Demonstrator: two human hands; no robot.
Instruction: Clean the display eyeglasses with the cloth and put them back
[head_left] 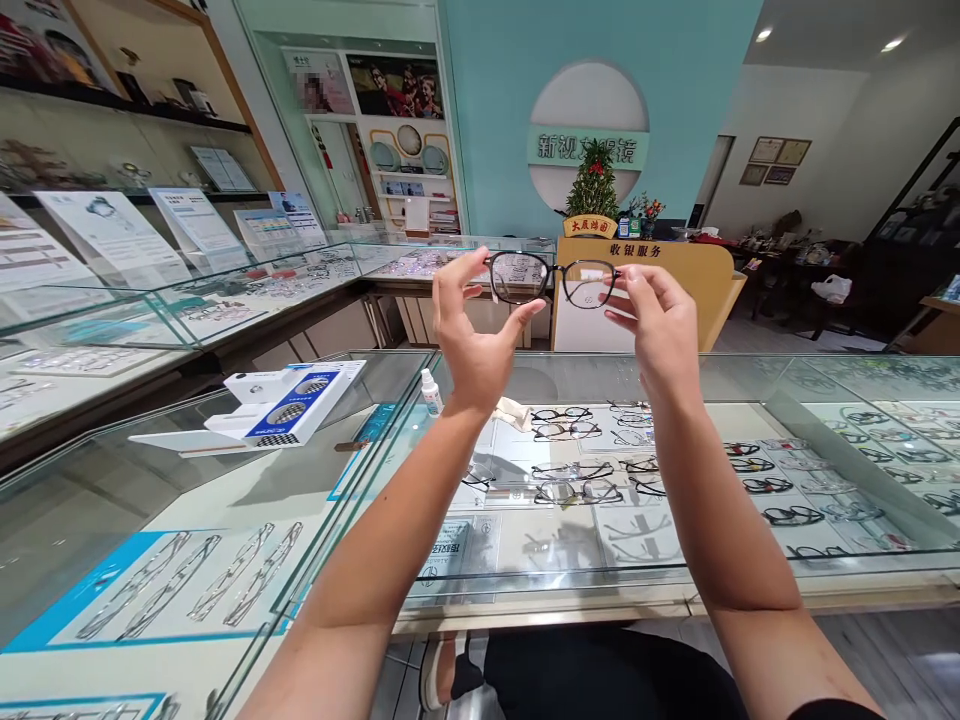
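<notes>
I hold a pair of dark-framed glasses (553, 278) up in front of me with both hands, above the glass counter. My left hand (472, 325) pinches the frame's left end between thumb and fingers. My right hand (654, 320) grips the right end, its fingers curled round it. The lenses face me and the back of the shop shows through them.
Under my arms a glass display counter (750, 375) holds several rows of glasses. On the glass stand a small spray bottle (431, 391), a folded cloth (514, 412) and a white and blue box (289, 405). A yellow cashier desk (697, 275) stands behind.
</notes>
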